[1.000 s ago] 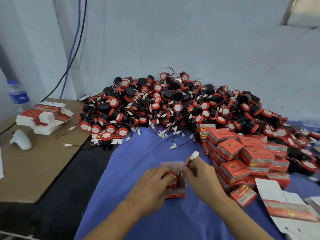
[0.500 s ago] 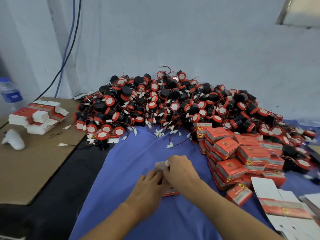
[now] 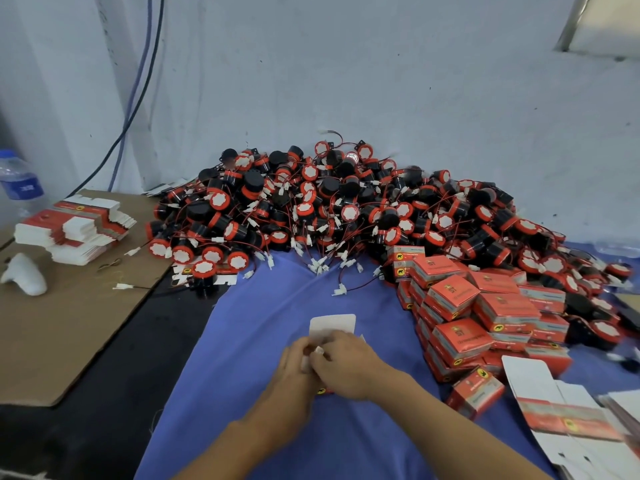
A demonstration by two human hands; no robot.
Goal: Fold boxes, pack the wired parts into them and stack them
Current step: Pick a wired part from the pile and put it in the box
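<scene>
Both hands meet over a small red and white box on the blue cloth [image 3: 277, 306]. Its white lid flap [image 3: 332, 325] stands open behind my fingers. My left hand [image 3: 294, 372] holds the box from the left; my right hand [image 3: 346, 365] grips it from the right, fingers curled over its open top. The part inside is hidden. A big heap of black and red wired parts [image 3: 346, 209] lies against the wall. Closed red boxes [image 3: 485, 317] are stacked to the right.
Flat unfolded box blanks [image 3: 561, 410] lie at the right front, and another stack of blanks [image 3: 76, 230] sits on brown cardboard [image 3: 69, 323] at the left, beside a white object [image 3: 24, 275] and a water bottle [image 3: 17, 181]. Loose white connectors [image 3: 318, 266] trail onto the cloth.
The red part and its white connector, visible between my hands earlier, have gone out of sight inside the box. The white lid flap now stands up behind my fingers.
</scene>
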